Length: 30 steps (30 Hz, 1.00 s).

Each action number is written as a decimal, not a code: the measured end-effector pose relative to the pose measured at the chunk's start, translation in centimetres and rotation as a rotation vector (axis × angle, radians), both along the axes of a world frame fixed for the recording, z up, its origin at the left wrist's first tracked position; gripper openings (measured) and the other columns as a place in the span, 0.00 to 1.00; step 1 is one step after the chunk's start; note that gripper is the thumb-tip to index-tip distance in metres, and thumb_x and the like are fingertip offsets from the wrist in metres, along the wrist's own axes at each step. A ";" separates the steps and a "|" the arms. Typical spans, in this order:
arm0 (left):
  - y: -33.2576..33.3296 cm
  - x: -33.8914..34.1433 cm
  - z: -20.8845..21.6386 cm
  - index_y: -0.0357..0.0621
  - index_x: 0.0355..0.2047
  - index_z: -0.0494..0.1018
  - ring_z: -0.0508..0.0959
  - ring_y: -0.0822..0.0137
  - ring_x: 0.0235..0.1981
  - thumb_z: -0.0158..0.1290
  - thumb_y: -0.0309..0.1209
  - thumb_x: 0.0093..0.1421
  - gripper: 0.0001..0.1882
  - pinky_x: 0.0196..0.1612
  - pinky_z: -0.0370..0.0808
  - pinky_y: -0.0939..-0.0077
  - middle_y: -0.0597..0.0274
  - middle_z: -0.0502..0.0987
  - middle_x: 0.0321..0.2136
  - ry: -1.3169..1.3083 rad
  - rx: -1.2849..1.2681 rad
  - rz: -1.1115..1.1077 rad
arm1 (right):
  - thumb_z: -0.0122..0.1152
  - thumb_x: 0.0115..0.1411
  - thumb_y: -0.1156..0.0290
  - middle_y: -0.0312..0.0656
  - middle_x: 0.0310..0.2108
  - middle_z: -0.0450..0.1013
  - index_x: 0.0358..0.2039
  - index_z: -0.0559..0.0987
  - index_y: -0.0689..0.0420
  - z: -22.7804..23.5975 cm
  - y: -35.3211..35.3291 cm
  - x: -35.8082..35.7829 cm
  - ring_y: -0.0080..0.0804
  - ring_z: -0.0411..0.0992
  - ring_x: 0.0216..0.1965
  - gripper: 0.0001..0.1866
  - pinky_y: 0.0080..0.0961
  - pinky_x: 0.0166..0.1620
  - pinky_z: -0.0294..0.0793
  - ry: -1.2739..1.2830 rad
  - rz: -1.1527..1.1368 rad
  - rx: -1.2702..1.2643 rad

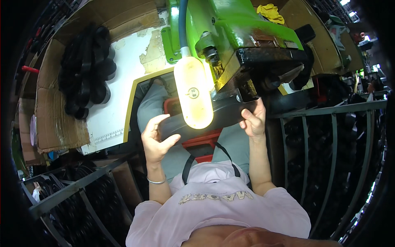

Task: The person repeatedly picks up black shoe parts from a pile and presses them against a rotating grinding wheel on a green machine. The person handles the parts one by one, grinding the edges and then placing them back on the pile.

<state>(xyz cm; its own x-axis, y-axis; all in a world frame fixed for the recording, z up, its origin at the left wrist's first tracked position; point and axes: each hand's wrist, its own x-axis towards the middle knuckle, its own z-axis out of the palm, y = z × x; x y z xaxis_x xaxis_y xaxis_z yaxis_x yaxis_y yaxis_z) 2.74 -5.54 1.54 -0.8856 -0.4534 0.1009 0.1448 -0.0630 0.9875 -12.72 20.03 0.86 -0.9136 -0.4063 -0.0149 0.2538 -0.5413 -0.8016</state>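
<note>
A long black shoe sole (228,112) is stretched level between my two hands, just under the head of a green machine (242,24). My left hand (155,140) grips its left end, fingers behind and thumb held out in front. At the other end my right hand (253,121) pinches the sole between thumb and fingers, close below the machine's dark metal working part (247,88). A bright oval lamp (192,92) hangs in front and hides the sole's middle.
On the white table (109,113) at left, several black soles (88,70) are piled inside cardboard walls (55,117). A yellow cloth (270,13) lies behind the machine. Metal racks with black items stand at left (78,189) and right (333,110). Something red (201,148) shows between my legs.
</note>
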 end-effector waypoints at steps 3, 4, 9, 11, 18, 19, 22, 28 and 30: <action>1.4 -1.4 1.1 0.33 0.45 0.73 0.78 0.71 0.41 0.69 0.19 0.43 0.27 0.45 0.76 0.77 0.59 0.78 0.39 -0.016 -0.006 0.010 | 0.65 0.56 0.79 0.41 0.36 0.72 0.45 0.67 0.60 -0.2 1.3 -0.5 0.20 0.70 0.22 0.19 0.11 0.16 0.67 0.039 -0.047 0.043; 1.8 -2.1 1.5 0.33 0.45 0.73 0.78 0.71 0.40 0.69 0.19 0.43 0.27 0.45 0.76 0.77 0.59 0.79 0.39 0.001 0.000 0.018 | 0.65 0.56 0.79 0.41 0.36 0.72 0.45 0.67 0.59 -0.2 1.5 -0.8 0.20 0.70 0.22 0.19 0.11 0.16 0.66 0.042 -0.055 0.043; 1.4 -2.7 0.9 0.33 0.43 0.75 0.79 0.71 0.38 0.67 0.19 0.43 0.24 0.44 0.76 0.77 0.58 0.79 0.37 0.043 -0.005 0.080 | 0.65 0.55 0.80 0.41 0.35 0.73 0.45 0.67 0.59 0.2 0.9 -0.9 0.20 0.70 0.22 0.19 0.12 0.14 0.65 0.006 -0.055 0.062; 0.7 -2.0 0.5 0.32 0.44 0.74 0.78 0.70 0.38 0.65 0.17 0.44 0.23 0.45 0.75 0.78 0.57 0.79 0.37 0.020 0.028 0.093 | 0.64 0.54 0.82 0.42 0.35 0.73 0.44 0.68 0.60 0.3 0.3 -0.6 0.20 0.70 0.22 0.19 0.12 0.13 0.64 -0.032 -0.017 0.062; -2.2 2.0 -0.9 0.32 0.45 0.71 0.79 0.69 0.39 0.63 0.17 0.47 0.23 0.45 0.75 0.78 0.55 0.79 0.37 -0.025 0.164 0.014 | 0.65 0.53 0.84 0.40 0.32 0.74 0.41 0.70 0.59 0.1 -2.9 0.9 0.16 0.68 0.20 0.18 0.11 0.15 0.64 0.008 0.078 0.097; -2.6 2.2 -0.7 0.33 0.46 0.70 0.79 0.70 0.38 0.64 0.18 0.48 0.24 0.44 0.75 0.79 0.56 0.79 0.37 -0.069 0.088 -0.062 | 0.65 0.53 0.83 0.40 0.32 0.73 0.41 0.70 0.60 0.1 -2.8 0.9 0.16 0.67 0.20 0.17 0.10 0.15 0.63 0.023 0.076 0.108; -1.8 0.4 1.0 0.35 0.39 0.75 0.80 0.68 0.35 0.69 0.26 0.45 0.21 0.41 0.76 0.77 0.58 0.81 0.32 -0.240 -0.373 -0.129 | 0.67 0.53 0.81 0.39 0.31 0.73 0.40 0.70 0.60 0.3 -2.2 0.8 0.15 0.66 0.19 0.17 0.10 0.15 0.63 0.070 0.065 0.130; 4.4 -5.7 4.1 0.42 0.29 0.78 0.76 0.64 0.22 0.69 0.40 0.48 0.17 0.29 0.73 0.69 0.62 0.77 0.21 0.020 -0.841 0.009 | 0.67 0.55 0.78 0.39 0.33 0.73 0.40 0.68 0.60 0.6 -0.9 0.0 0.15 0.67 0.20 0.17 0.09 0.15 0.62 0.076 0.008 0.103; 4.2 -6.7 4.5 0.42 0.29 0.78 0.75 0.65 0.18 0.68 0.41 0.49 0.16 0.25 0.73 0.71 0.63 0.77 0.19 0.119 -0.961 0.050 | 0.67 0.56 0.77 0.40 0.33 0.73 0.41 0.68 0.60 1.0 -0.8 -0.2 0.15 0.68 0.21 0.17 0.09 0.14 0.62 0.059 -0.007 0.109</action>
